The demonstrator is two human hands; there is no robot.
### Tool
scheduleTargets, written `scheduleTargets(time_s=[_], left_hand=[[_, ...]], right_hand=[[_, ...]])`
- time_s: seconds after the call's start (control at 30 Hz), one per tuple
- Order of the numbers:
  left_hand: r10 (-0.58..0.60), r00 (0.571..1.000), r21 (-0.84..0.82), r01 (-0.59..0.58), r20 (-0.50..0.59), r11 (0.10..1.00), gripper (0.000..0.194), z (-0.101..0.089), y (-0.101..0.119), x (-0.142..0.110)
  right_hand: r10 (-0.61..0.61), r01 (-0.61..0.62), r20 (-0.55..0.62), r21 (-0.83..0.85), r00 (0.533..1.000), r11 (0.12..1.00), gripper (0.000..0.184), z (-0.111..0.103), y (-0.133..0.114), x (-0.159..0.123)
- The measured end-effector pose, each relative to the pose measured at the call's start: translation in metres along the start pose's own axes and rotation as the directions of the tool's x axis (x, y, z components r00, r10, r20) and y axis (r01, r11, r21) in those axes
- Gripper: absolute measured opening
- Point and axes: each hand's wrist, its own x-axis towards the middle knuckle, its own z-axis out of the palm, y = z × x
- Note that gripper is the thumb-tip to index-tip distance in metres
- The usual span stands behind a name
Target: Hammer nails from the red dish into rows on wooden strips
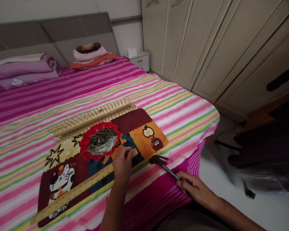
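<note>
My right hand is closed around the handle of a claw hammer, whose dark head is beside the near edge of a patterned mat. With its fingers pinched together, my left hand is over the right end of a wooden strip. Anything between those fingertips is too small to make out. The strip has rows of small dark holes or dots and lies across the mat. Just behind my left hand stands a red scalloped bowl holding many loose nails.
Behind the bowl, wooden strips bristle with nails sticking out. Everything lies on a bed with a striped sheet. Folded bedding sits by the headboard. A small nightstand and a wardrobe stand beyond.
</note>
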Motion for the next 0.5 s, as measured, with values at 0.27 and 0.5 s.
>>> scheduleTargets(time_s=[0.27,0.5], left_hand=[[0.045,0.999,0.025,-0.045,-0.016,0.999,0.017,0.004,0.000,-0.002],[0.063,0.998,0.086,-0.062,-0.008,0.994,0.014,0.005,0.003,-0.003]], right_hand=[[-0.481,0.467,0.051,-0.348,0.875,0.813,0.041,0.005,-0.069,0.008],[-0.497,0.506,0.119,-0.336,0.860,0.795,0.043,0.016,-0.083,0.026]])
